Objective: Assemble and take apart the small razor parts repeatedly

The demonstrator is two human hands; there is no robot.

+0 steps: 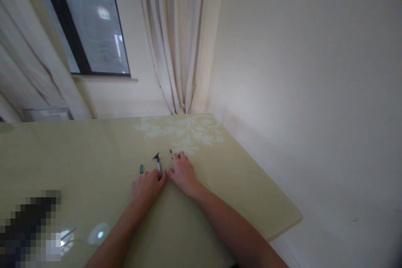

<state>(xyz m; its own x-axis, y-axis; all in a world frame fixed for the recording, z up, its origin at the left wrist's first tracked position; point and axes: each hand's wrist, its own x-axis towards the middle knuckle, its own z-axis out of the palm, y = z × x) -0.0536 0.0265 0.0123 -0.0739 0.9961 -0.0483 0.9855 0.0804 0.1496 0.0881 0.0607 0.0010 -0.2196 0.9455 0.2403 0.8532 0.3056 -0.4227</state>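
Note:
My left hand [147,185] is closed around the handle of a razor [159,168]. The razor's dark head points up and away from me, above the thumb and fingers. Just beyond that hand, a small razor cartridge [141,168] with a dark frame and a greenish middle lies on the tabletop. Close by on the right, my right hand [184,172] rests low over the table with its fingers curled. A small dark-tipped piece [171,151] shows at its fingertips; most of it is hidden, and its kind is unclear.
The pale, glossy table [220,213] has a white floral pattern near its far corner. A wall [307,92] runs along its right side. Behind stand a curtain [176,37] and a dark-framed window [91,21]. A pixelated dark shape [28,226] covers the lower left.

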